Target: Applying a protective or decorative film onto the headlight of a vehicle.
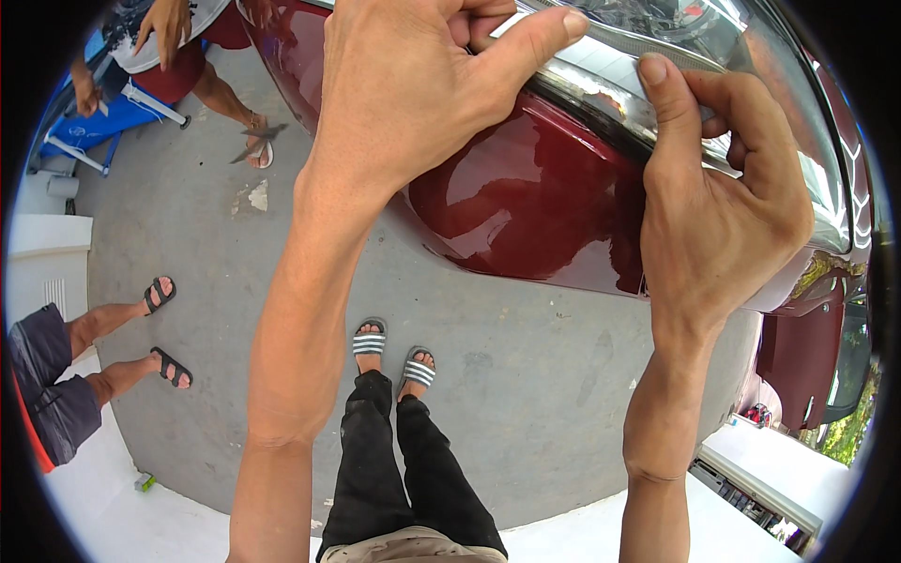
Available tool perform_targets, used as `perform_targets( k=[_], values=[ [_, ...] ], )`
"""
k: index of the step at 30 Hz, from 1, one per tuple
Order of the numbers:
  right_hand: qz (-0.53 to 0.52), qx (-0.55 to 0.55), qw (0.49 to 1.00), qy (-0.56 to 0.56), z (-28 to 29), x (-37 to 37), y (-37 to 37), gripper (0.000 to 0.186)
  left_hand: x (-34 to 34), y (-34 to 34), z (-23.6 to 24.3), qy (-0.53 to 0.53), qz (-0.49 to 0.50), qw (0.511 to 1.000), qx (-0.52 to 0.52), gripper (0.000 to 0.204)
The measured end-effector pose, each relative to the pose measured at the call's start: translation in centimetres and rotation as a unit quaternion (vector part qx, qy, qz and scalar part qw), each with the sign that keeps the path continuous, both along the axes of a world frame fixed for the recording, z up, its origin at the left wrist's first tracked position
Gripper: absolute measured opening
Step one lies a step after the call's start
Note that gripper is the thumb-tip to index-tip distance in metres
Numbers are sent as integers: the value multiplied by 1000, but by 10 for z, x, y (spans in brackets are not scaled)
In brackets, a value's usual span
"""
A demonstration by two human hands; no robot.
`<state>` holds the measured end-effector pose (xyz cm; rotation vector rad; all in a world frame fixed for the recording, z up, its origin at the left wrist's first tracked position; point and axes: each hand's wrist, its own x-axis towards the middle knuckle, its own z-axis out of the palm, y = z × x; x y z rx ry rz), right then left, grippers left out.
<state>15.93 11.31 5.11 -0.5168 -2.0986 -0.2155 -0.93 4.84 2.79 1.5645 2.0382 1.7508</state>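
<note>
Between my hands runs a pale, shiny strip (605, 68) along the edge of a clear, glossy part that looks like a headlight (690, 23) on a dark red car (544, 202). My left hand (422, 94) is at the strip's left part, its thumb stretched along the strip and its other fingers curled, partly cut off by the top edge. At the right, my right hand (718, 188) pinches the strip between thumb and curled forefinger. What its other fingers touch is hidden. The red panel below the strip mirrors the surroundings.
A person in dark shorts (56, 375) stands at the left. Another person (178, 56) is at the upper left beside a blue folding chair (94, 127) with white legs. An open red car door (798, 361) is at the right. White walls (94, 479) edge the grey floor (526, 403).
</note>
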Motion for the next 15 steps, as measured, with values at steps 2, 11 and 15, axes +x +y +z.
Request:
perform_targets(
  k=[2,11,15],
  values=[
    [-6,5,1000,-15,1,1,2,14,3,1,1,-6,3,1000,1,46],
    [1,27,998,-54,3,11,13,13,4,0,-2,1,7,1000,21,45],
    [9,33,997,-62,2,10,8,14,3,-1,-7,66,22,997,26,44]
  ],
)
